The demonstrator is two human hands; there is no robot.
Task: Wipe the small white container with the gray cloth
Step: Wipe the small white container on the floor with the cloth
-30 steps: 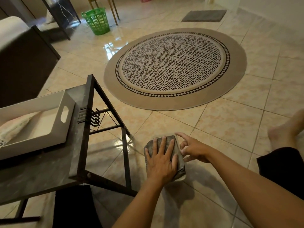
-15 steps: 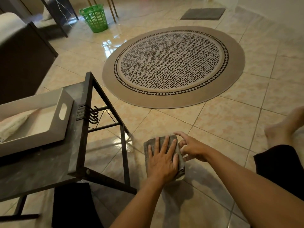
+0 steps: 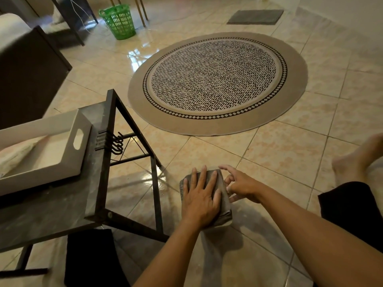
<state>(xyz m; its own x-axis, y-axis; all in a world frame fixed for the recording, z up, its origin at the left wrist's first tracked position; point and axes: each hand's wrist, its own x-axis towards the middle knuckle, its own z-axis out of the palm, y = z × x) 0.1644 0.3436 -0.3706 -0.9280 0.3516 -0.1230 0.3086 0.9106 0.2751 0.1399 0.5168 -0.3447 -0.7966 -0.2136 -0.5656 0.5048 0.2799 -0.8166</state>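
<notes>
The gray cloth [image 3: 224, 195] lies draped over a small boxy shape on the floor tiles. A pale edge of the small white container [image 3: 227, 223] shows under the cloth's near right corner; the rest of it is hidden. My left hand [image 3: 200, 201] presses flat on top of the cloth, fingers spread and pointing away from me. My right hand [image 3: 241, 185] is against the covered right side, with the index finger over the far corner and the other fingers curled on the side.
A dark metal-framed table [image 3: 99, 183] stands just left of the hands and carries a white tray [image 3: 68, 154]. A round patterned rug [image 3: 217, 125] lies ahead, with a green basket [image 3: 119, 21] beyond it. A bare foot [image 3: 356, 160] and a dark-clothed leg [image 3: 352, 208] are at the right.
Both hands stay on the cloth-covered container. The left hand has shifted only slightly over the cloth, and the view has drifted a little.
</notes>
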